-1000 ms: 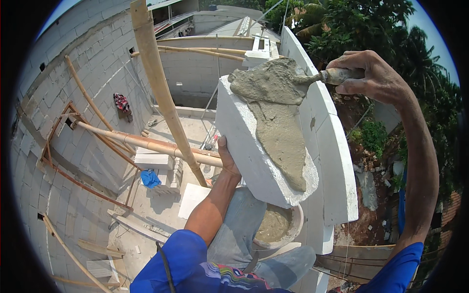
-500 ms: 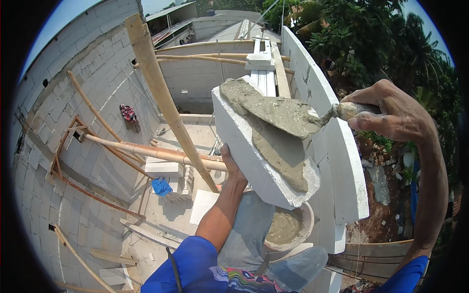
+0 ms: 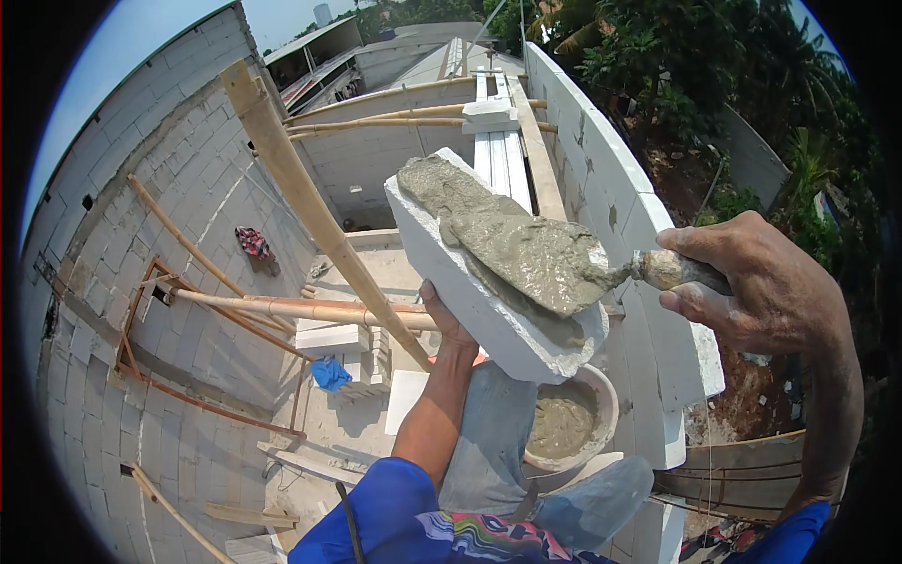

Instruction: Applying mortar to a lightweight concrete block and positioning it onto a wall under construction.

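A white lightweight block (image 3: 470, 301) is held tilted in front of me by my left hand (image 3: 448, 324), thumb on its near left side and the other fingers hidden beneath. Wet grey mortar (image 3: 442, 183) coats the block's upper face. My right hand (image 3: 752, 282) is closed round the wooden handle of a trowel (image 3: 536, 254). Its mortar-covered blade lies over the coated face, toward the block's near right end. Below the block, between my legs and the wall, a round bucket (image 3: 606, 404) holds more grey mortar.
A white block wall (image 3: 639, 376) runs along my right, with a steep drop beyond it. At the left, a thick bamboo pole (image 3: 319, 207) slants upward and another (image 3: 310, 308) crosses it. Stacked blocks (image 3: 334, 336) with a blue cloth (image 3: 331, 373) stand on the floor below.
The trowel blade has slid along the block toward its near end, with my right hand lower. The block has shifted slightly left and up in view, uncovering more of the bucket.
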`<state>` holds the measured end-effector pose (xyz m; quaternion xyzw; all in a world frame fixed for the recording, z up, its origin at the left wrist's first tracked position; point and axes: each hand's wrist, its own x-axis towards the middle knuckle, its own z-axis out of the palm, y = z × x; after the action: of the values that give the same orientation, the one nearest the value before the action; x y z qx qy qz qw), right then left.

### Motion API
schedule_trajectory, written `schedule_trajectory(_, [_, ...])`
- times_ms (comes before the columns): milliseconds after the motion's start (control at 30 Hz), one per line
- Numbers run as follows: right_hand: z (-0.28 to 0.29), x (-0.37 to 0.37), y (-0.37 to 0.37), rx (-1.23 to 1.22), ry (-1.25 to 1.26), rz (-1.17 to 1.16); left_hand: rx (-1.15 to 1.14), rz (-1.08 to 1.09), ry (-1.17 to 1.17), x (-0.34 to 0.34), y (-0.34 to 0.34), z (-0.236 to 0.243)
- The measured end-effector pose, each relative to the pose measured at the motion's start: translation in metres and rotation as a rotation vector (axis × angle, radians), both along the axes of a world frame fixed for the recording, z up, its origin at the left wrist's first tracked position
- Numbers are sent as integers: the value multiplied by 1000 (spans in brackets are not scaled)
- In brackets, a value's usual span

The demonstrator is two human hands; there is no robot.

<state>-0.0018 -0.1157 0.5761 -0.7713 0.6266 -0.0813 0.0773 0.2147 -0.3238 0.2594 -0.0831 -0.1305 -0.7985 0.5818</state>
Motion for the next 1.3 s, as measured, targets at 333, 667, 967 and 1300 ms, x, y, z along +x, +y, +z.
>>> schedule_trajectory(333, [17,14,15,75,239,-69,-27,-45,1,-1,5,7])
schedule_trajectory(667, [16,1,8,-439,306,14,9,67,-143,-2,3,5])
schedule_trajectory(967, [20,14,-29,-269,307,14,-73,-5,-91,-4,-11,-14])
schedule_trajectory(1300, [22,-12,-65,-292,70,116,31,15,-117,-10,2,8])
